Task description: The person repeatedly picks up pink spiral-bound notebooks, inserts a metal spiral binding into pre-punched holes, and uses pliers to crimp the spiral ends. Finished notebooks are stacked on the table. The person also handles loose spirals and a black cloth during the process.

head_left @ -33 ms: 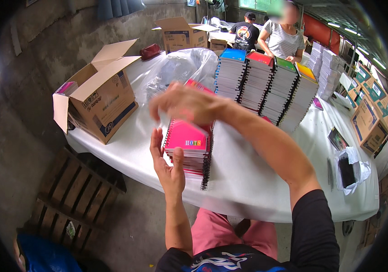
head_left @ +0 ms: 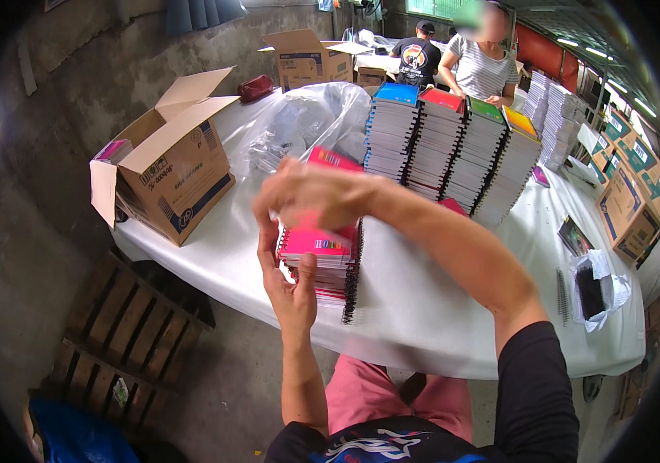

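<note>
On the white tabletop, close to its near edge, stood a short stack of pink notebooks, spiral bindings turned to the right so the covers lined up. The left hand was wrapped around the stack's near left corner, thumb lying up the front edge and fingers behind the left side, gripping it, seemingly to square the pile and keep it from sliding. The right hand reached across from the right and hovered over the top of the stack, fingers curled downward; it was blurred, and whether it grasped the top notebook or only pressed on it could not be told.

Behind the stack, four tall piles of notebooks stood side by side, topped in blue, red, green and yellow, sorted by colour and leaning a little to the right. A crumpled clear plastic bag lay to their left. An open cardboard box sat on the tabletop's left corner, flaps up, a pink notebook showing at its left flap. A wooden pallet lay on the floor below. At the far end another person in a striped shirt worked at more piles.
</note>
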A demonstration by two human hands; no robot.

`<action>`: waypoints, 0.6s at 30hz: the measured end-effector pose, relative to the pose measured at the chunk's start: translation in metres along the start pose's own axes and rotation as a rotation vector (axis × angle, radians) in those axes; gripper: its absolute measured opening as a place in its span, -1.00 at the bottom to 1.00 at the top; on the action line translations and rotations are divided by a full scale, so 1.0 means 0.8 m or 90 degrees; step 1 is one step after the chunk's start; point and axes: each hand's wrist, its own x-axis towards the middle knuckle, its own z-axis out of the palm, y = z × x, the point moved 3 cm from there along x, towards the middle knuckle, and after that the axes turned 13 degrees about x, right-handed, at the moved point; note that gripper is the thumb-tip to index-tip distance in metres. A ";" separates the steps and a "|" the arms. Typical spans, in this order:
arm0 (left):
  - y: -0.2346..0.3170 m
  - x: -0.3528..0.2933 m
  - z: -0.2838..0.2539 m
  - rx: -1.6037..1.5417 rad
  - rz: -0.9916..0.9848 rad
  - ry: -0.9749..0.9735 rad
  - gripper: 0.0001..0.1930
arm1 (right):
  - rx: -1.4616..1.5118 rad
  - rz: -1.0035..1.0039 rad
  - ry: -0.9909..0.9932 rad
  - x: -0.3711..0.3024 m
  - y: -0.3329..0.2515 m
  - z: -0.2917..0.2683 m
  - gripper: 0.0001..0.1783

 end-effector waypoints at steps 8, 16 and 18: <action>-0.002 -0.002 0.005 -0.022 0.049 0.014 -0.27 | 0.158 -0.068 0.557 -0.109 0.031 -0.044 -0.66; -0.006 -0.006 0.012 -0.043 0.027 -0.007 -0.51 | 0.219 0.217 0.615 -0.117 0.120 0.041 -0.44; -0.012 -0.007 0.018 -0.071 0.014 -0.039 -0.51 | 0.237 0.260 0.665 -0.135 0.121 0.037 -0.47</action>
